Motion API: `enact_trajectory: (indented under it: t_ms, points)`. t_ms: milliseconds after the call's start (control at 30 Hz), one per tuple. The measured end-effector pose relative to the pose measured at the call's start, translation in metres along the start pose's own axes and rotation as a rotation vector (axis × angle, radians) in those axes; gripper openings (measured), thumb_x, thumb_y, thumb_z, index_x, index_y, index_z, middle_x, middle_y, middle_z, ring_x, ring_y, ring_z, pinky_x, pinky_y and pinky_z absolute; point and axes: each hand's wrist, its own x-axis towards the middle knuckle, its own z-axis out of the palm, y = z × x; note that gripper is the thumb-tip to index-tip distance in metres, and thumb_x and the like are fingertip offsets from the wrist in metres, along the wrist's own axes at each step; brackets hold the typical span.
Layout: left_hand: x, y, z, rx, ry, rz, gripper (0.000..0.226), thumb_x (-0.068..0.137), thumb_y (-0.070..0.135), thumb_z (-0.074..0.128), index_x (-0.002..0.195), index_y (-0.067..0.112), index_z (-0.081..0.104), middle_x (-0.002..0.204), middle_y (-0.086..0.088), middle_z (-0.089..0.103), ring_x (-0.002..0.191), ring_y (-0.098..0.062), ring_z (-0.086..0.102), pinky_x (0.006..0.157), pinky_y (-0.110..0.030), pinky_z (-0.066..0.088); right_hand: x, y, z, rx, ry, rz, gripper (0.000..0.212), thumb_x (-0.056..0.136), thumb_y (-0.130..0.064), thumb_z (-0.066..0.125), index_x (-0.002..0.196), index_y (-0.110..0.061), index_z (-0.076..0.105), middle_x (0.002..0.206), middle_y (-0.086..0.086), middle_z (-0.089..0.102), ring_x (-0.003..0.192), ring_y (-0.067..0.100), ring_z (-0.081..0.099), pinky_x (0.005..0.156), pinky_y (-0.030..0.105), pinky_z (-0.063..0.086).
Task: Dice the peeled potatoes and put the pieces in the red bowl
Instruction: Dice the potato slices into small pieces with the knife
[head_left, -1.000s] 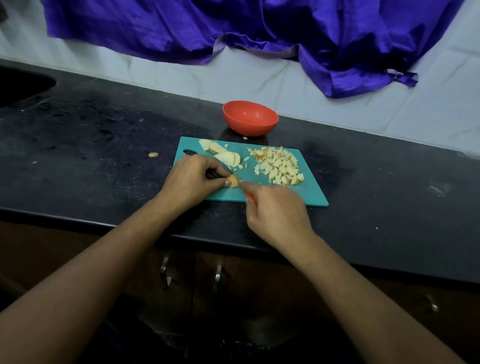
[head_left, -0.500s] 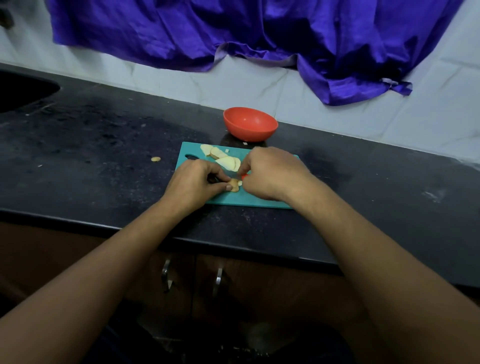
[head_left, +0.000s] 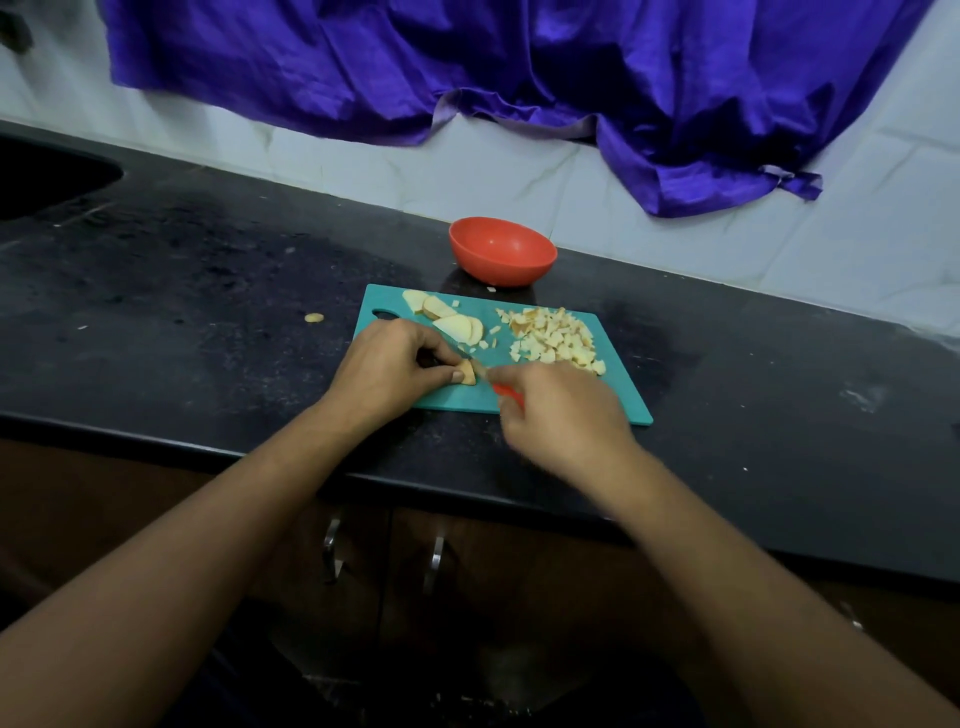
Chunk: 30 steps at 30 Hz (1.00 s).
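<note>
Left hand (head_left: 389, 366): pinches potato piece (head_left: 467, 373) on board (head_left: 457, 401).
Right hand (head_left: 563, 413): grips knife (head_left: 508, 392), blade at the piece.
Dice (head_left: 553, 340): just beyond right hand.
Bowl (head_left: 501, 252): farther beyond both hands.

L hand (head_left: 389, 369), R hand (head_left: 563, 415): prob. bare.

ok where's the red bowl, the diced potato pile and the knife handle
red bowl (head_left: 501, 273), head view, front outer wall
diced potato pile (head_left: 553, 338), head view, middle of heap
knife handle (head_left: 507, 391), head view, exposed red part
</note>
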Motion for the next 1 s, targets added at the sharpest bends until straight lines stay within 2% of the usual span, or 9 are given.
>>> enact_trajectory:
  t_ms: [67, 100, 233, 433, 567, 633, 733, 867, 1000]
  points:
    - [-0.001, -0.001, -0.001, 0.007, -0.007, -0.004, 0.013, 0.08, 0.031, 0.086, 0.092, 0.033, 0.082, 0.076, 0.028, 0.064, 0.074, 0.009, 0.058, 0.066, -0.009, 0.038, 0.017, 0.0, -0.021, 0.03, -0.073, 0.041, 0.038, 0.096, -0.03, 0.056, 0.132, -0.042, 0.066, 0.125, -0.005, 0.067, 0.109, 0.021, 0.062, 0.087, 0.036, 0.053]
    - [-0.002, -0.001, -0.001, 0.01, -0.008, 0.0, 0.013, 0.08, 0.03, 0.086, 0.093, 0.033, 0.082, 0.076, 0.027, 0.064, 0.074, 0.008, 0.058, 0.065, -0.01, 0.038, 0.024, -0.002, -0.03, 0.019, -0.097, 0.043, 0.036, 0.093, -0.028, 0.058, 0.124, -0.041, 0.071, 0.125, -0.003, 0.068, 0.11, 0.023, 0.063, 0.09, 0.036, 0.054]
    - [-0.002, -0.001, 0.0, 0.011, 0.007, 0.002, 0.015, 0.08, 0.029, 0.087, 0.093, 0.031, 0.082, 0.087, 0.017, 0.075, 0.078, 0.001, 0.062, 0.073, -0.021, 0.048, 0.044, -0.02, -0.048, -0.024, -0.162, 0.047, 0.028, 0.086, -0.028, 0.061, 0.109, -0.028, 0.077, 0.108, -0.001, 0.072, 0.094, 0.022, 0.064, 0.086, 0.04, 0.058]
    - [-0.001, -0.001, 0.001, 0.0, 0.024, -0.023, 0.008, 0.079, 0.03, 0.088, 0.083, 0.033, 0.081, 0.083, 0.02, 0.074, 0.08, 0.001, 0.065, 0.077, -0.025, 0.052, 0.014, -0.027, -0.019, -0.05, -0.061, 0.059, 0.037, 0.095, -0.029, 0.058, 0.131, -0.03, 0.064, 0.108, 0.001, 0.065, 0.088, 0.022, 0.055, 0.071, 0.034, 0.046]
    - [-0.001, -0.001, 0.001, -0.005, 0.021, -0.032, 0.007, 0.079, 0.031, 0.088, 0.081, 0.032, 0.081, 0.081, 0.022, 0.073, 0.08, 0.002, 0.065, 0.077, -0.026, 0.052, -0.013, -0.021, 0.018, -0.006, 0.119, 0.015, 0.046, 0.102, -0.029, 0.05, 0.148, -0.032, 0.048, 0.094, -0.002, 0.067, 0.085, 0.019, 0.062, 0.069, 0.037, 0.053]
    - [-0.001, 0.0, 0.001, -0.003, 0.021, -0.024, 0.008, 0.079, 0.031, 0.088, 0.082, 0.032, 0.081, 0.081, 0.022, 0.073, 0.08, 0.002, 0.064, 0.078, -0.024, 0.052, -0.017, -0.02, 0.027, -0.034, 0.166, -0.01, 0.05, 0.103, -0.03, 0.048, 0.152, -0.03, 0.042, 0.09, -0.002, 0.066, 0.081, 0.019, 0.062, 0.065, 0.036, 0.05]
    - [-0.002, 0.0, 0.0, 0.003, 0.024, -0.025, 0.007, 0.079, 0.031, 0.087, 0.083, 0.032, 0.081, 0.082, 0.021, 0.074, 0.081, 0.001, 0.064, 0.078, -0.025, 0.052, -0.014, -0.019, 0.021, -0.049, 0.135, -0.027, 0.048, 0.103, -0.029, 0.048, 0.151, -0.032, 0.045, 0.092, -0.001, 0.066, 0.084, 0.02, 0.062, 0.066, 0.036, 0.048]
    - [-0.002, 0.0, 0.001, 0.011, 0.015, -0.024, 0.007, 0.08, 0.03, 0.087, 0.082, 0.032, 0.081, 0.083, 0.02, 0.074, 0.081, 0.0, 0.064, 0.079, -0.028, 0.054, 0.005, -0.022, -0.006, -0.07, -0.01, 0.012, 0.041, 0.097, -0.028, 0.057, 0.138, -0.032, 0.059, 0.105, 0.0, 0.064, 0.094, 0.022, 0.06, 0.07, 0.035, 0.046]
    - [-0.002, 0.0, 0.001, 0.015, 0.004, -0.033, 0.008, 0.08, 0.03, 0.086, 0.085, 0.033, 0.081, 0.086, 0.019, 0.075, 0.083, -0.001, 0.065, 0.08, -0.029, 0.055, 0.02, -0.022, -0.017, -0.082, -0.087, 0.044, 0.038, 0.094, -0.026, 0.061, 0.131, -0.029, 0.063, 0.109, 0.001, 0.063, 0.095, 0.022, 0.058, 0.075, 0.036, 0.05]
